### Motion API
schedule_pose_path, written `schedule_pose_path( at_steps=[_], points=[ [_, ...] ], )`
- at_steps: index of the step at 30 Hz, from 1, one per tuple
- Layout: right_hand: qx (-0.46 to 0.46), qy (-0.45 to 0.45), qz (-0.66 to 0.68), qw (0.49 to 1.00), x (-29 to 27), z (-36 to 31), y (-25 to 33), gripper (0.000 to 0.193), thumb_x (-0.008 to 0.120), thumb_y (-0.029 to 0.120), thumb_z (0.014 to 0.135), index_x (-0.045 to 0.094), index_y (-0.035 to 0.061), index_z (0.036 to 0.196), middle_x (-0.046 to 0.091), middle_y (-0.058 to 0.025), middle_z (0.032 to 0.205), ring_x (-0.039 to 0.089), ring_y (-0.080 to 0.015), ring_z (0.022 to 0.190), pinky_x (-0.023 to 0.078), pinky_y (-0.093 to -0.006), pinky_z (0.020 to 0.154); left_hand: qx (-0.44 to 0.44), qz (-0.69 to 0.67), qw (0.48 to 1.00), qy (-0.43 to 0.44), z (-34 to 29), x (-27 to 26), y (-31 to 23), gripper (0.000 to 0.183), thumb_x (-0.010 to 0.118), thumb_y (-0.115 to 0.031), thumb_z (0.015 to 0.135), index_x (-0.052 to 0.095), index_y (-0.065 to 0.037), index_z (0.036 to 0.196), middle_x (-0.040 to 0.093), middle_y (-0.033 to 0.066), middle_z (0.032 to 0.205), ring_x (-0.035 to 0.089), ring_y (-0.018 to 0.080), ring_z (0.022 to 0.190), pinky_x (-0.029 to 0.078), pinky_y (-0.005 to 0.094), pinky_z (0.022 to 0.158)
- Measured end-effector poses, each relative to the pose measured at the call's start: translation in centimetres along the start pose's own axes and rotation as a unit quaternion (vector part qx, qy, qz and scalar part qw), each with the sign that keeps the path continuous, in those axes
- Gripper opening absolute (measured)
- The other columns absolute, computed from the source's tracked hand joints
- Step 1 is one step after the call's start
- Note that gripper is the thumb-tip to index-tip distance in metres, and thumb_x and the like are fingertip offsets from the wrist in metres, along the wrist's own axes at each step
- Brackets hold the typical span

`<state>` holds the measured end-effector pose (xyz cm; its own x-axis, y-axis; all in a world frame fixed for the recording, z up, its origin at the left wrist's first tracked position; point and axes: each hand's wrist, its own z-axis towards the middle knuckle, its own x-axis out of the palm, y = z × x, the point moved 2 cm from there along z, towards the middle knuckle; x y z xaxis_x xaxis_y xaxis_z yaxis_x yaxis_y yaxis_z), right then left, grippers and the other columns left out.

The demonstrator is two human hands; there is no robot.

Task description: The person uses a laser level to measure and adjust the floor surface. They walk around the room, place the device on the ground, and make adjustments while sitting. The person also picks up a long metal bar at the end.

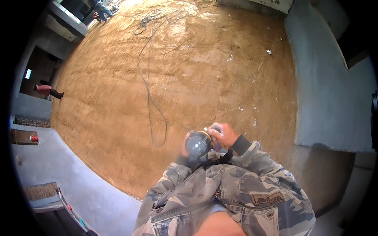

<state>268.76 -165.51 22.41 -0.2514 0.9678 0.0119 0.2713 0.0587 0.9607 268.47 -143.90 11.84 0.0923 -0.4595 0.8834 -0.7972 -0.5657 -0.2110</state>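
In front of my chest is a dark grey, rounded device (197, 146) with a yellow ring along its far right edge; its exact kind does not show. My left hand (186, 144) is wrapped round its left side, mostly hidden behind it. At the yellow edge, my right hand (223, 134) is closed, thumb and fingers pinched together. A small white bit (205, 129) shows at those fingertips, too small to name. Below the right hand, something dark and purplish is partly covered by my sleeve.
A long cable (149, 86) snakes over the brown dirt floor (220, 90), coiled at the far end. White scraps lie on the right. Grey walls (330, 90) border both sides. One person (45, 90) stands far left, another (101, 10) at the back. A red spool (34, 138) is at the left.
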Motion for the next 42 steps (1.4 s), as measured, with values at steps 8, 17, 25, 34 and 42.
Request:
schedule_pose_path(
  at_steps=[8, 17, 25, 34, 42],
  points=[
    [0.035, -0.113, 0.01, 0.993, -9.1, 16.4, 0.7, 0.031, 0.062, 0.028, 0.1, 0.065, -0.0014, 0.093, 0.062, -0.0042, 0.067, 0.059, -0.0104, 0.056, 0.047, -0.027, 0.051, -0.039, 0.026, 0.994, 0.097, 17.7, 3.4, -12.2, 0.071, 0.022, -0.051, 0.104, 0.056, 0.006, 0.13, 0.067, 0.0208, 0.12, 0.067, 0.0297, 0.106, 0.055, 0.0407, 0.094],
    [0.0, -0.221, -0.087, 0.971, -19.8, 35.0, 11.1, 0.035, 0.062, 0.031, 0.099, 0.064, -0.0011, 0.084, 0.06, -0.0048, 0.063, 0.056, -0.0104, 0.054, 0.045, -0.0299, 0.05, -0.042, 0.193, 0.978, 0.062, 35.4, 12.1, -30.6, 0.072, 0.028, -0.054, 0.104, 0.052, 0.006, 0.134, 0.062, 0.0232, 0.129, 0.065, 0.033, 0.114, 0.053, 0.0436, 0.102],
    [0.007, -0.252, -0.106, 0.962, -31.4, 50.5, 11.9, 0.048, 0.063, 0.04, 0.097, 0.062, -0.0017, 0.074, 0.058, -0.0097, 0.059, 0.058, -0.0158, 0.053, 0.045, -0.0355, 0.05, -0.039, 0.21, 0.977, 0.017, 51.8, 14.1, -40.2, 0.054, 0.033, -0.04, 0.108, 0.059, 0.004, 0.127, 0.067, 0.0152, 0.121, 0.066, 0.0236, 0.108, 0.053, 0.0362, 0.096],
    [0.082, -0.139, -0.032, 0.986, -49.9, 71.8, 20.9, 0.048, 0.063, 0.041, 0.097, 0.063, -0.0018, 0.076, 0.058, -0.0061, 0.061, 0.055, -0.0113, 0.057, 0.045, -0.0325, 0.051, 0.037, 0.23, 0.972, 0.024, 73.1, 22.6, -52.6, 0.069, 0.026, -0.051, 0.106, 0.054, 0.005, 0.132, 0.064, 0.0211, 0.125, 0.065, 0.0315, 0.112, 0.053, 0.0425, 0.099],
    [0.043, -0.143, -0.073, 0.986, -61.5, 87.0, 25.0, 0.051, 0.063, 0.042, 0.097, 0.061, -0.0035, 0.075, 0.058, -0.012, 0.06, 0.061, -0.017, 0.057, 0.048, -0.0366, 0.053, 0.008, 0.057, 0.991, 0.121, 87.9, 29.7, -61.6, 0.073, 0.027, -0.055, 0.103, 0.053, 0.006, 0.133, 0.063, 0.0259, 0.125, 0.065, 0.0359, 0.112, 0.054, 0.0467, 0.099]
  ],
)
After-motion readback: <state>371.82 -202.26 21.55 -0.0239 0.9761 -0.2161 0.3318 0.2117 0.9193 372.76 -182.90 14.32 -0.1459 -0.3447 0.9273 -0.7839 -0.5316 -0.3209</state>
